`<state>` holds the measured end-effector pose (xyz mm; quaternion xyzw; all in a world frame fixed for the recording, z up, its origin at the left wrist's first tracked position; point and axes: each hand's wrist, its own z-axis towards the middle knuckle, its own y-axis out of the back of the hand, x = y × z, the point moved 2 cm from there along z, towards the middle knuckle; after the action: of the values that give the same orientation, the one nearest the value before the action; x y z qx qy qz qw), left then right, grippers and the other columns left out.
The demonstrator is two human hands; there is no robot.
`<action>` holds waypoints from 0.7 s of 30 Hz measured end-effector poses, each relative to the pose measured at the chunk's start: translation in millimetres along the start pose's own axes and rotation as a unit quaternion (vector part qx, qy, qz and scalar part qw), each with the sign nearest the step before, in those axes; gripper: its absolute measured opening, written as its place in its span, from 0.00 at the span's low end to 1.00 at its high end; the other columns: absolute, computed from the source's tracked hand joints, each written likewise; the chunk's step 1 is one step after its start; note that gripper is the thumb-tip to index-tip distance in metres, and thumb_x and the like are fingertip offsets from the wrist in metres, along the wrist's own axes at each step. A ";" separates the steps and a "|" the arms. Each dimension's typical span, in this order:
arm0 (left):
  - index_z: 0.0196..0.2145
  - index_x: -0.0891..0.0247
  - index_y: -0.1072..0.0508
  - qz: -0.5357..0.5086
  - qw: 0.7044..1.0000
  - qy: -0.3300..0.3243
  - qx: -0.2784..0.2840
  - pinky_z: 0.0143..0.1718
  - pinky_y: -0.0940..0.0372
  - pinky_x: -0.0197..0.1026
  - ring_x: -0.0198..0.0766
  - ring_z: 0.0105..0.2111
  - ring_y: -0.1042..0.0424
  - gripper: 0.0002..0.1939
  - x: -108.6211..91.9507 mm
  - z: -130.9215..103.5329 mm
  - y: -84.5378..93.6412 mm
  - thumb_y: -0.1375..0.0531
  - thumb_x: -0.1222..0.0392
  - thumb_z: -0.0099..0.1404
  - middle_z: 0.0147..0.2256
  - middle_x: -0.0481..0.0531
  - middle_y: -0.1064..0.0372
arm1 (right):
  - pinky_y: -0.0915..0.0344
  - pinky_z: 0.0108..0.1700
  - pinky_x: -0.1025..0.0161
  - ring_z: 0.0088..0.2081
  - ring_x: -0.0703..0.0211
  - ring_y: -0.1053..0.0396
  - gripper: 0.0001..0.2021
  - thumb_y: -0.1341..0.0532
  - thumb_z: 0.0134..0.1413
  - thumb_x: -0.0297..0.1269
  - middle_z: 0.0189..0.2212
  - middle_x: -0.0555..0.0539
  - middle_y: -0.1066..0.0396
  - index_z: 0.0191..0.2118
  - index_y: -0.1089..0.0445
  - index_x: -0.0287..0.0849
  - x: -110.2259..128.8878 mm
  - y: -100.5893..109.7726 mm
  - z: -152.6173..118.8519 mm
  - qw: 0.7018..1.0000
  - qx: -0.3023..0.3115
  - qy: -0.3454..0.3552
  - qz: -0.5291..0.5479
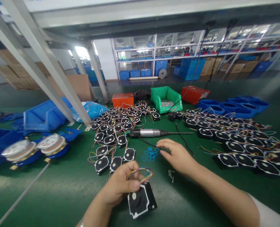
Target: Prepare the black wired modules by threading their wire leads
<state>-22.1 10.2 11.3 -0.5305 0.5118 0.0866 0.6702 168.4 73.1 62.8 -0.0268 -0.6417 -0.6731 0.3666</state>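
Note:
My left hand is closed on a black square module with a white outline and a loop of coloured wires, above the green table near its front. To the right, my right hand reaches over the table with its fingers apart, beside a cluster of small blue rings; nothing shows between the fingers. Several small screws lie below that hand. Behind the rings rests a silver and black electric screwdriver, its shaft pointing right.
Many similar modules lie at the middle left and right. Farther back stand a green bin of small metal parts and two orange-red boxes. Round meters sit left, near slanting metal posts.

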 end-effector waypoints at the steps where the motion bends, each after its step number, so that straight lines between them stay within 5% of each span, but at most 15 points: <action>1: 0.27 0.64 0.44 0.003 1.000 -0.001 0.001 0.21 0.48 0.32 0.34 0.23 0.34 0.21 0.4 0.2 0.8 0.34 0.56 0.44 0.25 0.52 0.33 | 0.44 0.50 0.61 0.44 0.59 0.40 0.11 0.43 0.47 0.20 0.40 0.46 0.36 0.38 0.33 0.35 -5.3 -2.3 11.5 0.999 -0.010 0.008 -0.053; 7: 0.26 0.65 0.44 0.005 1.000 0.004 -0.011 0.22 0.47 0.33 0.34 0.24 0.34 0.22 4.7 3.0 -0.5 0.34 0.56 0.43 0.26 0.52 0.33 | 0.46 0.50 0.58 0.47 0.51 0.44 0.24 0.36 0.45 0.35 0.45 0.40 0.41 0.48 0.40 0.33 -20.9 -36.1 76.2 0.973 0.023 0.042 -0.224; 11: 0.26 0.65 0.44 0.005 1.000 0.010 -0.005 0.21 0.48 0.32 0.33 0.23 0.34 0.22 6.8 4.1 -0.8 0.33 0.56 0.42 0.26 0.52 0.33 | 0.46 0.47 0.56 0.43 0.51 0.42 0.20 0.39 0.45 0.29 0.39 0.41 0.38 0.47 0.39 0.37 -21.3 -50.6 91.0 0.969 0.028 0.034 -0.242; 21: 0.26 0.65 0.43 -0.007 1.000 -0.009 -0.002 0.22 0.47 0.31 0.29 0.22 0.37 0.21 6.2 3.9 0.0 0.34 0.58 0.43 0.26 0.50 0.34 | 0.43 0.39 0.63 0.37 0.55 0.40 0.18 0.42 0.43 0.21 0.34 0.43 0.37 0.44 0.35 0.38 -57.5 -19.3 89.8 0.963 0.013 -0.033 -0.268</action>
<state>-16.9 10.7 6.2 -0.5347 0.5019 0.0876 0.6742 161.2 177.1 33.1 0.1286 -0.6459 -0.7371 0.1515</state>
